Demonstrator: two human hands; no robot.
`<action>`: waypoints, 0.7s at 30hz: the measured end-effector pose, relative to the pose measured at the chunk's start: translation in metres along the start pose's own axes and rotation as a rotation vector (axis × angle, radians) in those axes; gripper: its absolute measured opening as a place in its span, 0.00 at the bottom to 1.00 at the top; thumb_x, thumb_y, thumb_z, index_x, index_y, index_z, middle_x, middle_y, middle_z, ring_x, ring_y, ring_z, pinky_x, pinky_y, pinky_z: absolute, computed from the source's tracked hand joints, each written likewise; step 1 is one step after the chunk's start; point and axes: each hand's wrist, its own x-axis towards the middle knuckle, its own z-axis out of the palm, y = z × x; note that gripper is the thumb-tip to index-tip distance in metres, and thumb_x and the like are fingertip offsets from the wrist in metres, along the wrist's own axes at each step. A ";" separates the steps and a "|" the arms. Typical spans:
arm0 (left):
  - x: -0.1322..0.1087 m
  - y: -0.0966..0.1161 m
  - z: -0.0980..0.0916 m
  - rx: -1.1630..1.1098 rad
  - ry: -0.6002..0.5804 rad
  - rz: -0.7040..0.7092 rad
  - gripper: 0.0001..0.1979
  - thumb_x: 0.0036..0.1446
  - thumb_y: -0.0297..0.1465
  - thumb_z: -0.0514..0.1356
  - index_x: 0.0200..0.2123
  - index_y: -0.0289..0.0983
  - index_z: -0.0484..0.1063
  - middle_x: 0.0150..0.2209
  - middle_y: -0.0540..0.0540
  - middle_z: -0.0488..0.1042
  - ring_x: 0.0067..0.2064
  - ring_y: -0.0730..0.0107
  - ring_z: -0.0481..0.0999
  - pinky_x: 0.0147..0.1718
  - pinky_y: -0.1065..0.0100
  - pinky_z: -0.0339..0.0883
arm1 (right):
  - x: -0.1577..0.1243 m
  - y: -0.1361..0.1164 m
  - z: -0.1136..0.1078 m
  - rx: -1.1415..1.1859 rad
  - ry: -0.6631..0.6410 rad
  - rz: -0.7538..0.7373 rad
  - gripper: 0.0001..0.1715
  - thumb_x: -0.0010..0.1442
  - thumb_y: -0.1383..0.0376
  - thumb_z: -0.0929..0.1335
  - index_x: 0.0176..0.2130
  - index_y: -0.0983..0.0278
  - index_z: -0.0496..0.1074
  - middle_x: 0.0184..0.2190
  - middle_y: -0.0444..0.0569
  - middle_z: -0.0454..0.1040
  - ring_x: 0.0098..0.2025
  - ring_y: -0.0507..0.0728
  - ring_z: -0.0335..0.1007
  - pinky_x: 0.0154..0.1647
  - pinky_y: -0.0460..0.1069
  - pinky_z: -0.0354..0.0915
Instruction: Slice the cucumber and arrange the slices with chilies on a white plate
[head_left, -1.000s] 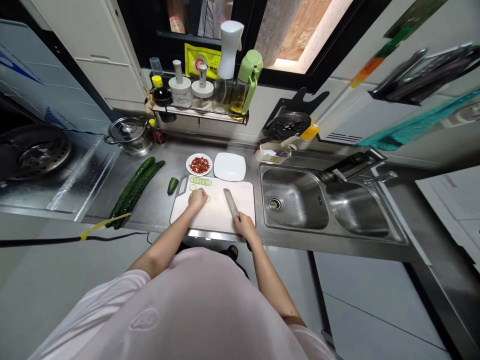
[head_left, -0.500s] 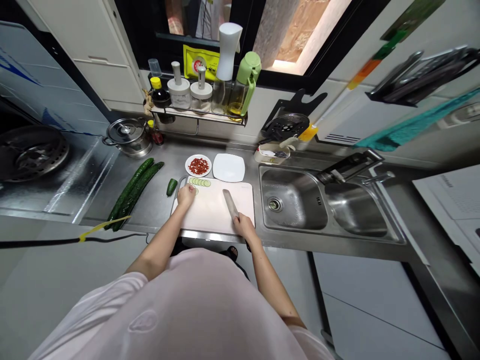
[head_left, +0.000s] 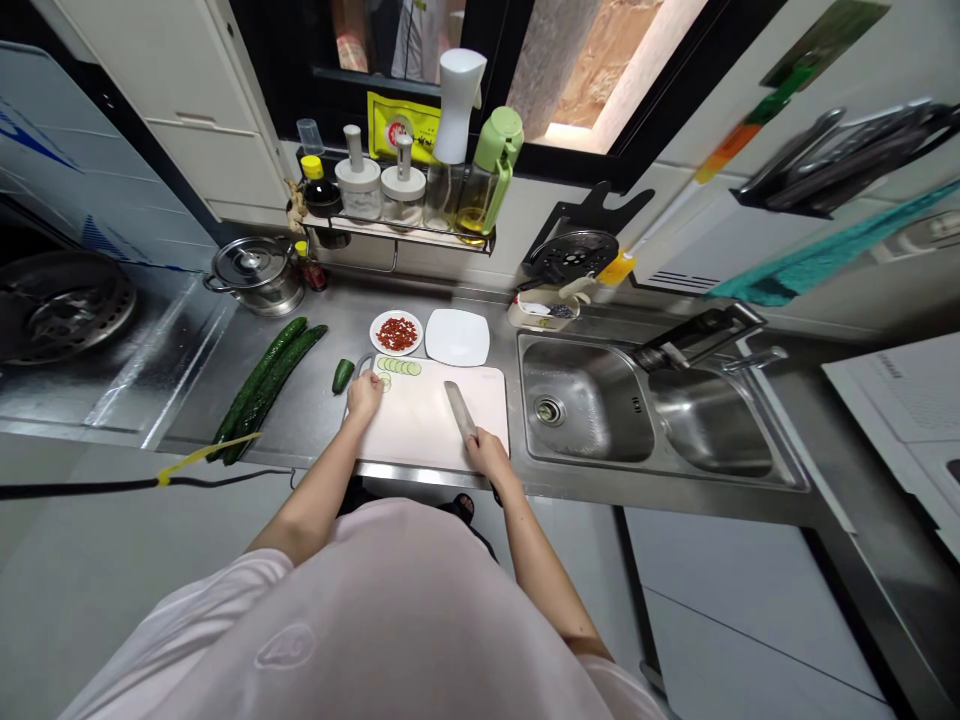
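Observation:
My left hand [head_left: 364, 398] rests curled at the left end of a white plastic cutting board [head_left: 435, 425], touching a few cucumber slices; the fingers hide whether it holds one. A row of cucumber slices [head_left: 399, 367] lies along the board's far edge. My right hand [head_left: 487, 455] grips the handle of a kitchen knife [head_left: 460, 410], whose steel blade points away from me over the board. A short cucumber piece [head_left: 343, 375] lies on the steel counter just left of the board. Two whole cucumbers [head_left: 266, 390] lie further left.
Behind the board stand a plate of chopped red chilli [head_left: 396, 333] and a white square plate [head_left: 457, 337]. A steel double sink [head_left: 581, 400] lies right of the board. A steel pot [head_left: 253, 277] sits back left, below a shelf of condiment bottles [head_left: 397, 225].
My left hand has slid left across the board to the slices at its left end. My right hand and the knife have stayed nearly still.

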 end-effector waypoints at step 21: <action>-0.018 0.009 -0.010 0.177 0.038 0.034 0.14 0.59 0.38 0.49 0.40 0.41 0.72 0.44 0.42 0.68 0.44 0.61 0.69 0.39 0.66 0.61 | 0.000 -0.001 -0.002 0.001 0.000 -0.021 0.18 0.62 0.62 0.56 0.43 0.64 0.69 0.39 0.53 0.74 0.42 0.56 0.68 0.39 0.45 0.57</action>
